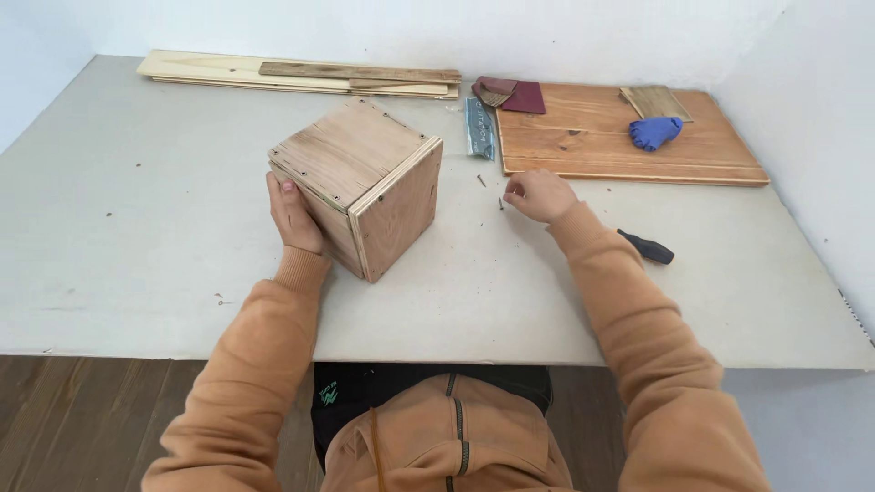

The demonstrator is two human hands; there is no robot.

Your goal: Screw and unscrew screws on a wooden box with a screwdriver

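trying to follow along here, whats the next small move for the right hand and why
Probably close the right hand fingertips on the small screw just beside them: the left hand steadies the wooden box, and the screwdriver lies unused by the right forearm.

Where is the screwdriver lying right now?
In the head view, the screwdriver lies on the grey table, right of centre, partly hidden behind the right forearm, just below the wide wooden board.

left hand [293,215] rests flat against the side of a wooden box [363,185] on the grey counter [137,255]; right hand [540,195] pinches at a small screw [500,204] beside it.
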